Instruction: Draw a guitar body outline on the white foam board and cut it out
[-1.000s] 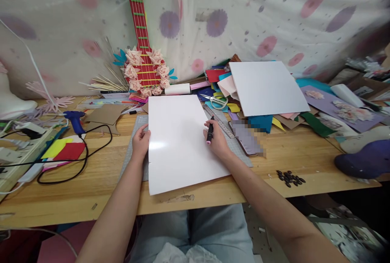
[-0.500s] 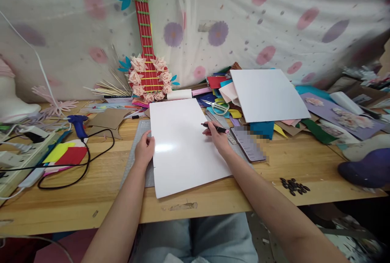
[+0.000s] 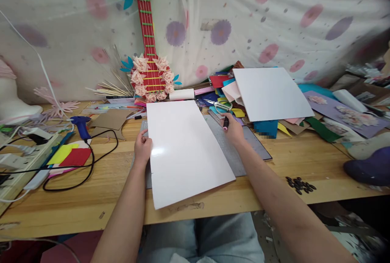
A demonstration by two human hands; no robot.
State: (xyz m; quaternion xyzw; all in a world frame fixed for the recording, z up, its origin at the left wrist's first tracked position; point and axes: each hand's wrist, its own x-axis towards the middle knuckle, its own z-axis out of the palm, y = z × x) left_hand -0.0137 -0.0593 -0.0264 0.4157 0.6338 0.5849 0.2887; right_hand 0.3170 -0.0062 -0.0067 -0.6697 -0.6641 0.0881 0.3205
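Ink could streak the white sheet (image 3: 183,149), pinched by the left hand (image 3: 143,149), if the marker (image 3: 226,122) clenched in the right hand (image 3: 234,130) brushes it.

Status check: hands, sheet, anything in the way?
Left hand holds white sheet at left edge. Right hand grips marker, off sheet, beside ruler. Sheet on cutting mat.

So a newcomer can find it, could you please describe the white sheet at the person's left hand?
On the wooden table lies a grey cutting mat. The white sheet rests on it, touched by the left hand, unlike the other white sheet atop the coloured scraps.
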